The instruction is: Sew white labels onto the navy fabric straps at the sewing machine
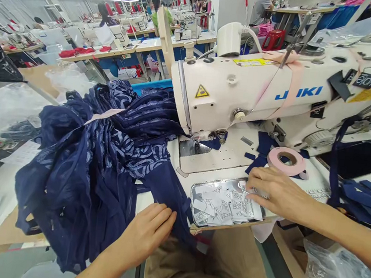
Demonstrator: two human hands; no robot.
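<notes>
My left hand (152, 225) is at the front edge of the table, fingers curled together over the navy fabric (170, 186); its thumb is hidden. That piece lies beside a big heap of navy garments (78, 181) with patterned parts, tied round by a pale strip (105, 115). My right hand (271, 188) reaches down at the right end of a shallow metal tray (192, 206) filled with small white printed labels (221, 207). Its thumb and fingers are closed on a label there, partly hidden by the fingers. Behind both hands stands a white sewing machine (223, 90).
A pink tape roll (287, 162) sits right of the needle area on navy scraps (264, 147). Navy strips (368, 200) lie at the far right. A clear plastic bag (343, 275) is low on the right. Other sewing tables and people are beyond.
</notes>
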